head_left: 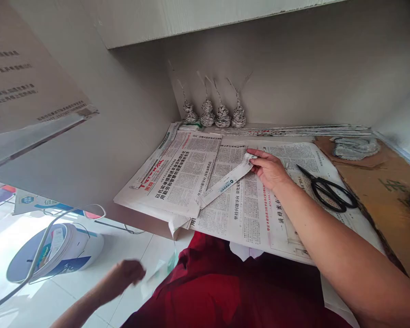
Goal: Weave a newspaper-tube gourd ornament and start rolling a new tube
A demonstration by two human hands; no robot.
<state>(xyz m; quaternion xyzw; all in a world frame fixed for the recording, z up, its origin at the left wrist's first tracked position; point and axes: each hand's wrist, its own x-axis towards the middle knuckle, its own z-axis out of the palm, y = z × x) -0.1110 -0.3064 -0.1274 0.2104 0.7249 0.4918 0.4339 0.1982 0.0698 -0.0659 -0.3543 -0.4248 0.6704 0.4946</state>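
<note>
My right hand (267, 169) pinches the upper end of a newspaper strip (227, 183) between thumb and fingers. The strip slants down to the left over printed newspaper sheets (208, 157) spread on the work surface. My left hand (128, 273) hangs low on the left, off the surface and above the floor. Motion smears its fingers, so I cannot tell whether it holds anything. Right of my right hand, black-handled scissors (328, 189) lie on the newspaper with their blades pointing up and left.
Several gourd-shaped woven paper pieces (222, 115) stand along the back wall, beside thin rolled paper sticks (294, 130). A grey folded cloth (355, 148) rests on brown cardboard (379, 191) at the right. On the tiled floor, a white bucket (85, 248) lies tipped; a shelf edge (205, 32) overhangs.
</note>
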